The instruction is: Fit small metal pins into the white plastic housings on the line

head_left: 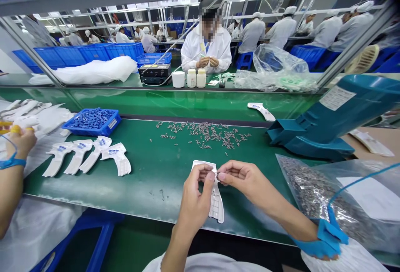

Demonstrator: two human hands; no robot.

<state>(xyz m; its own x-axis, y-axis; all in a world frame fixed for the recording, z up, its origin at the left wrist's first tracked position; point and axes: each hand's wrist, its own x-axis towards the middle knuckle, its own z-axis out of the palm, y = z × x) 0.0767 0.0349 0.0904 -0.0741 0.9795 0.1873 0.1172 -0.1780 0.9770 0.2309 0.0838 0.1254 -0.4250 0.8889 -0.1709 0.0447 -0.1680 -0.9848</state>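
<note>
A white curved plastic handle shell (216, 209) lies on the green bench under my hands, its ribbed inner side up. My left hand (198, 192) is closed over its upper part, thumb and fingertips pinched together; what they grip is hidden. From the right, my right hand (242, 178) meets it with thumb and forefinger pinched on a tiny metal part (216, 175). The fingertips of both hands nearly touch above the shell. Beyond them, many small metal parts (209, 134) are scattered across the bench.
Several white shells with blue pieces (117, 157) lie left, near a blue tray (114, 124) of blue parts. A co-worker's hand (21, 140) is at far left. To the right are a teal scoop-shaped bin (331, 113) and a bag of metal parts (318, 192). Another person sits opposite.
</note>
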